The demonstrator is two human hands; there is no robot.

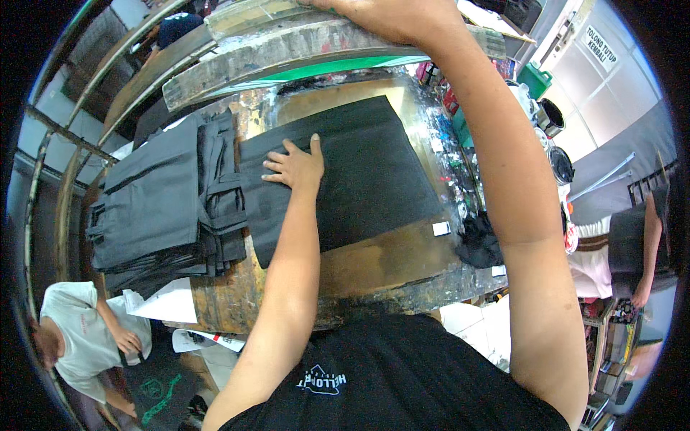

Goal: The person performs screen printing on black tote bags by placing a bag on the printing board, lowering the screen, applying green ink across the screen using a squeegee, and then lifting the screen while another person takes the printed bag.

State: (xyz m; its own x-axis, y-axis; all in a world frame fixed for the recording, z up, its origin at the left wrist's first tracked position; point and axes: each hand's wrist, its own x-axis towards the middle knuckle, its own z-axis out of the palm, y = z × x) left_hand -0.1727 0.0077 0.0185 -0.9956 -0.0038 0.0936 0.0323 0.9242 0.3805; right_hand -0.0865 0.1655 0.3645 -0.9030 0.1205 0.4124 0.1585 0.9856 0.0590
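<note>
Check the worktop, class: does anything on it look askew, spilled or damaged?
Yes. The dark stack of fabric bags looks uneven, with straps jutting out at its right. Multicoloured paint-like splotches mar the flat brown tabletop, right of the black rectangular fabric piece under the left hand.

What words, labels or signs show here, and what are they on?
Wording isn't copied here.
White sign, upper right: two lines of dark capitals.
Wearer's black shirt: white lettering, upside down.
Co-worker's pale shirt: reddish print, too small to read.
Dark cloth, lower left: green print, unclear.
</note>
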